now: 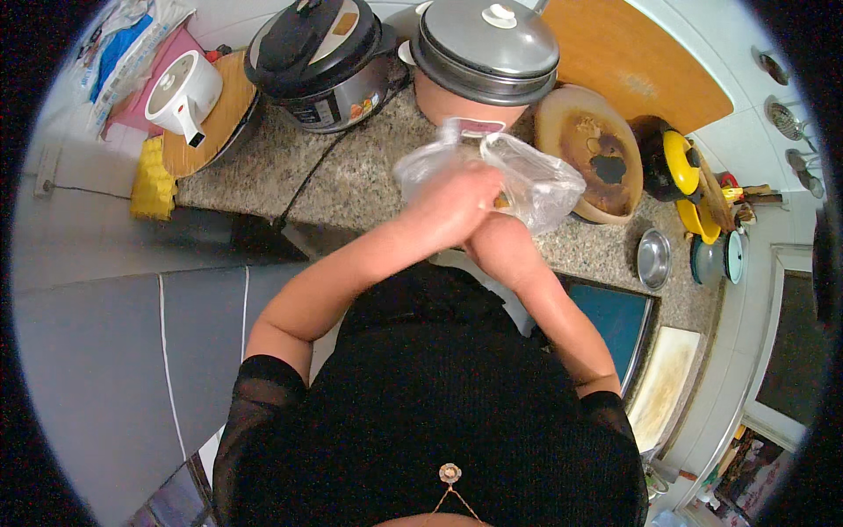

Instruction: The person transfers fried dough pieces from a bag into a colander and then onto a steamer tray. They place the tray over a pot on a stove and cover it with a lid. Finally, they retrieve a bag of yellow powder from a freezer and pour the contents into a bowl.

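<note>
A clear plastic bag point(546, 180) is bunched up in front of me at the edge of the granite counter. My left hand point(452, 200) is closed on the bag's gathered plastic, with the fingers partly hidden behind the hand itself. Just below and to the right, my right hand point(499, 244) is curled in close against the left one. Its fingers are mostly out of sight, so what they grip cannot be made out. A small orange-yellow patch shows in the bag beside my hands.
Behind the bag stand a pink cooker with a metal lid point(483, 53) and a black electric pressure cooker point(320, 66). A white handled pot point(186, 92) is at the left. Rightward are a stained round board point(590, 145), a yellow-lidded pot point(672, 162) and a metal bowl point(653, 259).
</note>
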Demonstrator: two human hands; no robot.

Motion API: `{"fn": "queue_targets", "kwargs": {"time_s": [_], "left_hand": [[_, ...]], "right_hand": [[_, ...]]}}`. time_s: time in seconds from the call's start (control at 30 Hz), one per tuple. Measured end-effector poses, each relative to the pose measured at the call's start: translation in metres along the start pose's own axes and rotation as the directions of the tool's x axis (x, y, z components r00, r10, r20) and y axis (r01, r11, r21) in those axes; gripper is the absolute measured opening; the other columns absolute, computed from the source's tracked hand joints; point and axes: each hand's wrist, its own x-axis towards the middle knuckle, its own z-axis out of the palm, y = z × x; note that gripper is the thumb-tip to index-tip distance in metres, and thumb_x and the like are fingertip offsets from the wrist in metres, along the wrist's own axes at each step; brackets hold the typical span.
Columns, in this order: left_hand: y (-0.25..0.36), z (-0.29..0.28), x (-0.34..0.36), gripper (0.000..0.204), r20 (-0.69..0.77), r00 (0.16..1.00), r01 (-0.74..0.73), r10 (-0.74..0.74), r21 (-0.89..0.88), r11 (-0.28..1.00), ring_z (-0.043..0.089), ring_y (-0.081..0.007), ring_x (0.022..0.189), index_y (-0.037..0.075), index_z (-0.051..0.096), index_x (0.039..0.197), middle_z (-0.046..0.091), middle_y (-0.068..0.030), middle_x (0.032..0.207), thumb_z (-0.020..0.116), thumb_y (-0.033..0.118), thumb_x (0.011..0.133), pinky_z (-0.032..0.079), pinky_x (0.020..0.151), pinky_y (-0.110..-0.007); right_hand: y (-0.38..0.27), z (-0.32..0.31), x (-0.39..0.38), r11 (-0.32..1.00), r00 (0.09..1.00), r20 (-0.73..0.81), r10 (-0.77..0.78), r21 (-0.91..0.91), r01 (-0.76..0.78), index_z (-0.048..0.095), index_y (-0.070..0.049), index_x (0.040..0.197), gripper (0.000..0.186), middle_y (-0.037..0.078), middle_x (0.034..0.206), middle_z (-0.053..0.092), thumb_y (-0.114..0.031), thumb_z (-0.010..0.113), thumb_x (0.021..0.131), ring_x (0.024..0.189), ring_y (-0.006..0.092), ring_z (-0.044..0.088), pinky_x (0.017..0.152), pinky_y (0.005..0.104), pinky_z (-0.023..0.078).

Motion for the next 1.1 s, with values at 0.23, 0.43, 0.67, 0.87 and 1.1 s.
{"fn": "queue_targets", "kwargs": {"time_s": [0.23, 0.43, 0.67, 0.87, 1.1], "left_hand": [[-0.095, -0.017, -0.062, 0.027, 0.143, 0.868, 0.341, -0.475, 0.525, 0.78, 0.059, -0.0403, 0.095, 0.002, 0.058, 0.105, 0.06, -0.0218, 0.102, 0.049, 0.003, 0.079, 0.049, 0.083, -0.049], [-0.012, -0.004, -0.028, 0.023, -0.083, 0.996, 0.026, -0.032, -0.074, 0.997, 0.058, -0.0401, 0.095, 0.001, 0.061, 0.102, 0.062, -0.0189, 0.102, 0.051, 0.002, 0.082, 0.049, 0.084, -0.044], [-0.063, 0.082, 0.004, 0.02, 0.396, 0.866, 0.167, -0.305, 0.345, 0.924, 0.064, -0.0353, 0.087, 0.0, 0.062, 0.098, 0.066, -0.0175, 0.094, 0.054, 0.007, 0.081, 0.052, 0.077, -0.044], [-0.113, 0.028, -0.034, 0.026, 0.547, 0.662, 0.124, -0.513, 0.594, 0.795, 0.065, -0.0348, 0.091, 0.002, 0.07, 0.093, 0.067, -0.0201, 0.098, 0.046, 0.005, 0.082, 0.052, 0.078, -0.044], [-0.149, 0.016, -0.019, 0.049, 0.267, 0.848, 0.343, -0.457, 0.38, 0.859, 0.065, -0.0348, 0.09, 0.006, 0.042, 0.135, 0.063, -0.0235, 0.102, 0.047, 0.006, 0.086, 0.053, 0.077, -0.045]], "right_hand": [[0.084, 0.026, -0.024, 0.956, 0.935, -0.201, 0.292, 0.091, -0.279, 0.056, -0.004, 0.121, 0.053, 0.023, 0.108, 0.063, -0.045, 0.033, 0.097, 0.104, 0.0361, 0.06, 0.092, 0.0454, 0.044], [0.113, 0.073, 0.011, 0.894, 0.831, -0.528, 0.178, 0.44, 0.087, 0.043, 0.0, 0.134, 0.039, 0.019, 0.119, 0.059, -0.012, 0.037, 0.098, 0.09, 0.0272, 0.066, 0.078, 0.0354, 0.053], [0.088, 0.039, 0.039, 0.903, 0.715, -0.697, 0.052, 0.339, 0.265, 0.053, -0.001, 0.124, 0.038, 0.023, 0.122, 0.056, -0.002, 0.044, 0.087, 0.108, 0.0393, 0.057, 0.095, 0.0431, 0.044], [0.138, 0.032, 0.042, 0.977, 0.787, -0.588, 0.187, 0.03, -0.21, 0.061, -0.005, 0.113, 0.03, 0.022, 0.114, 0.06, -0.015, 0.055, 0.085, 0.106, 0.0389, 0.056, 0.092, 0.0447, 0.044], [0.114, 0.042, 0.058, 0.987, 0.641, -0.758, 0.122, 0.023, -0.162, 0.063, -0.002, 0.102, 0.025, 0.021, 0.103, 0.063, -0.018, 0.059, 0.084, 0.098, 0.0404, 0.057, 0.086, 0.046, 0.046]]}}
